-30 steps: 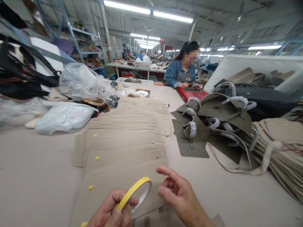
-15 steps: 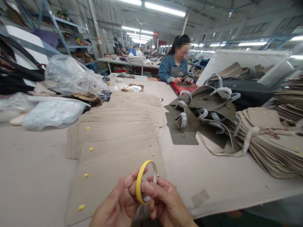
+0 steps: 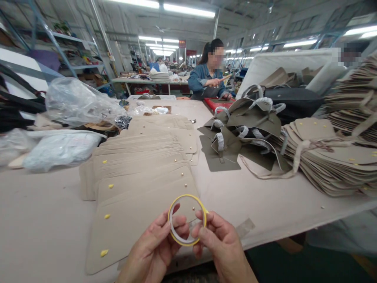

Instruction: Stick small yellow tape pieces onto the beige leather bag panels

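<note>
A narrow roll of yellow tape (image 3: 187, 195) is held upright between my two hands, its open middle facing me. My left hand (image 3: 159, 239) grips the left rim, with the thumb outside and fingers through the ring. On the right rim my right hand (image 3: 219, 237) pinches the tape, where a small yellow end sticks out. Just beyond lie overlapping beige panels (image 3: 141, 200) in a long fanned row. Yellow tape bits (image 3: 104, 253) mark their left side, and small metal studs (image 3: 185, 185) show along their right side.
Olive-brown pieces with wrapped handles (image 3: 220, 153) lie to the right, beside stacked beige panels (image 3: 330, 157). Plastic bags (image 3: 63, 149) sit at the left. Across the table a co-worker (image 3: 207, 74) works over a red tray (image 3: 218, 103). A tape patch (image 3: 245, 228) is near the front edge.
The tape roll has turned from nearly edge-on to facing me. My right hand has shifted to its right rim, where a tape end now stands out. The co-worker's hand has risen.
</note>
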`<state>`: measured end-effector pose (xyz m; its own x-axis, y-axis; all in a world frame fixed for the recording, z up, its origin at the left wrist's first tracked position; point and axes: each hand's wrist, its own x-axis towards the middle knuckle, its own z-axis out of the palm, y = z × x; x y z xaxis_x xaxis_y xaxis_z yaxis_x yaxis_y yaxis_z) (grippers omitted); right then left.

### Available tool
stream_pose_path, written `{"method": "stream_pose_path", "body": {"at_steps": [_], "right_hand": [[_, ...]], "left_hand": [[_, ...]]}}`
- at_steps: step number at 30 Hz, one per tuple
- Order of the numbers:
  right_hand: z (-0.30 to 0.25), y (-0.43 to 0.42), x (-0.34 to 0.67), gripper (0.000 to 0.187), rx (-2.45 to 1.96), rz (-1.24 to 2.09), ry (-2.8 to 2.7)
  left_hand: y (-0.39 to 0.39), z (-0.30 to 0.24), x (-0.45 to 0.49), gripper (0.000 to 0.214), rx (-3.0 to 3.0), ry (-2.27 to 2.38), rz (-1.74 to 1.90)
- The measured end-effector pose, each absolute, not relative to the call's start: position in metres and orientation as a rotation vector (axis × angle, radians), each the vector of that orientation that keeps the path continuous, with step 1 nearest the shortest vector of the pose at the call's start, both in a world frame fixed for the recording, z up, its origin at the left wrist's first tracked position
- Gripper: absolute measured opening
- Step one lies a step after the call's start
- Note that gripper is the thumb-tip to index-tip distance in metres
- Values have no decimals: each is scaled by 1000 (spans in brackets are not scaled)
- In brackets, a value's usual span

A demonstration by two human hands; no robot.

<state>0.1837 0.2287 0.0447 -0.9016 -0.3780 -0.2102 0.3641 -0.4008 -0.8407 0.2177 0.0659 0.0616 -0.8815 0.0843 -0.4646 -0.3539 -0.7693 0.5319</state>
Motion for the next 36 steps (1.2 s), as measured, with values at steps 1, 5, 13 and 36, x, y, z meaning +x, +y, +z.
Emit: {"method": "stream_pose_path", "body": {"at_steps": [1, 5, 13, 36], "right_hand": [[49, 231, 184, 30, -148, -2290, 1537], [58, 238, 179, 13, -717, -2079, 2118], [46, 237, 161, 5, -870, -1928, 2355], [51, 238, 141, 33, -1216, -1647, 2441]], "left_hand": [[67, 63, 217, 43, -615, 951, 2665], [69, 67, 210, 26, -520, 1054, 2647], [59, 56, 201, 42, -528, 2158, 2517], [50, 67, 188, 15, 540, 3022, 1210]]}}
